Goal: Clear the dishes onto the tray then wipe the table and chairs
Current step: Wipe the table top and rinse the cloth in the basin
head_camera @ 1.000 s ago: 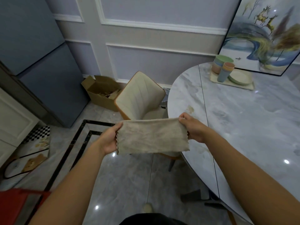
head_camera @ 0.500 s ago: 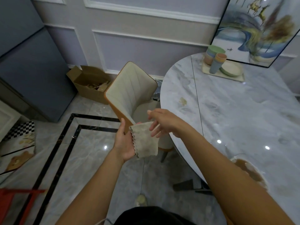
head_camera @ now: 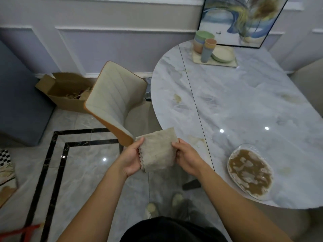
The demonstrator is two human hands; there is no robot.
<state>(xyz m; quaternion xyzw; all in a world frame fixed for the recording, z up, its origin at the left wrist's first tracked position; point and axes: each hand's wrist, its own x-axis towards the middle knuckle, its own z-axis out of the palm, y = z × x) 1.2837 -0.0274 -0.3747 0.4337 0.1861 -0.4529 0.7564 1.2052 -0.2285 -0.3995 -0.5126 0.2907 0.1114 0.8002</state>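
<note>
Clutter rings the work: a cream padded chair with an orange back (head_camera: 113, 95) stands just left of the grey marble bench (head_camera: 236, 102). Farther left, an open brown cardboard box (head_camera: 66, 91) sits on the tiled floor by the wall, beside a blue-grey cabinet (head_camera: 19, 105). On the bench's far side a flat cream tray (head_camera: 233, 64) carries stacked pastel cups (head_camera: 207, 49) and pale green plates (head_camera: 222, 55), in front of a black-framed painting (head_camera: 241, 20). On the near side an oval glass dish smeared with brown sauce (head_camera: 250, 172) lies well apart from the tray, with yellowish stains (head_camera: 177, 98) between them. A folded beige cloth (head_camera: 158, 151) is held in the air off the bench's left edge, above the floor. The left hand (head_camera: 131, 159) has its fingers and thumb curled round the cloth's scalloped left edge, and the right hand (head_camera: 187, 157) pinches the right edge. Most fingers are hidden behind the cloth. A second pale chair (head_camera: 309, 84) at the far right and a red object (head_camera: 21, 231) at the near left are cut off. Half a second ago only the left hand held the cloth, with the right hand's fingers spread beside it. A second ago the cloth was stretched wide between both hands.
</note>
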